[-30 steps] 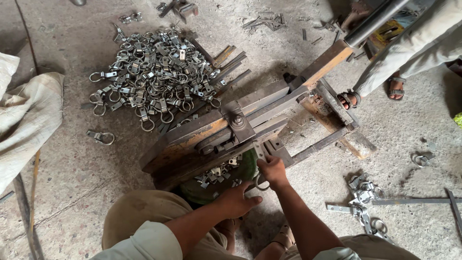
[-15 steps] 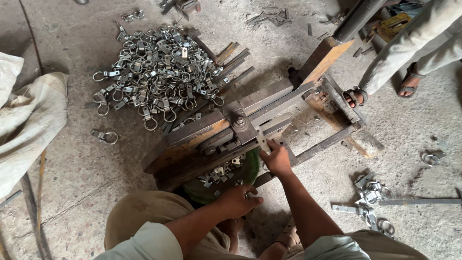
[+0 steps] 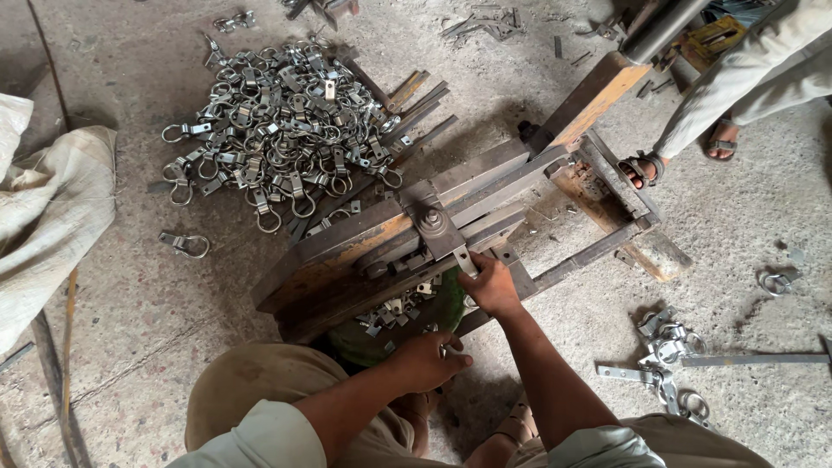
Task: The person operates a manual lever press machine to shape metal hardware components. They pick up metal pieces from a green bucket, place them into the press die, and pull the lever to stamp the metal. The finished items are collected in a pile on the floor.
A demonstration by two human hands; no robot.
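Two hands at a floor-mounted metal press, feeding small steel pieces.

Well left of the fingers lies a heap of bent ring clamps point(image 3: 277, 130). The left hand point(image 3: 429, 360) has its fingers curled, pinching a small metal piece point(image 3: 447, 350) over the green bowl point(image 3: 381, 342). Just above, the right hand point(image 3: 491, 284) presses closed fingertips on a flat strip point(image 3: 464, 258) beside the press bolt point(image 3: 431, 218).

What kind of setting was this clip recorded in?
Most likely a small metalworking shop, worked at floor level. A heap of metal ring clamps lies on the bare concrete floor, and the person's right hand feeds a piece into a hand-operated steel press jig; scrap strips lie around.
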